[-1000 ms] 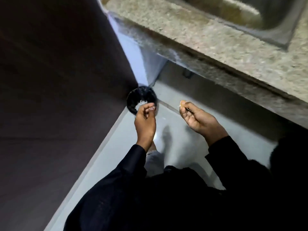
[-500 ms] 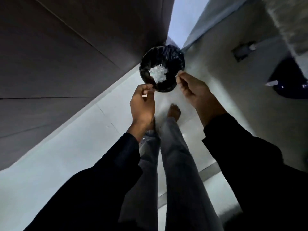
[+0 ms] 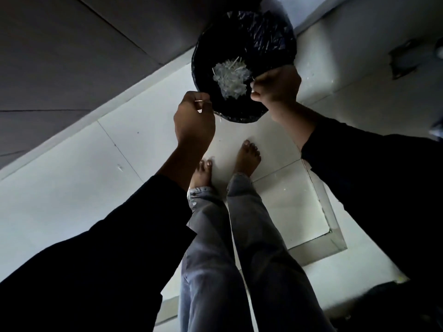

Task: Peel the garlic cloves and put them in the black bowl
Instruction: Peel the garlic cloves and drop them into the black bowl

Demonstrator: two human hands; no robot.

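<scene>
Nearest the camera, two black sleeves (image 3: 134,238) reach out over grey-jeaned legs (image 3: 230,248) and bare feet (image 3: 248,156) standing on the pale tiled floor (image 3: 72,188), which lies open to the left as far as the dark cabinet front (image 3: 72,56). The left hand (image 3: 194,121) is raised, its grip closed, fingertips pinching a thin pale scrap at the near rim of a bin lined with a black bag (image 3: 263,32). The right hand (image 3: 278,86) hangs curled over the bin's right rim, fingers pinched on something small; whether it is a garlic clove cannot be told. A white heap of garlic peels (image 3: 231,77) lies inside the bag, between and beyond both hands.
</scene>
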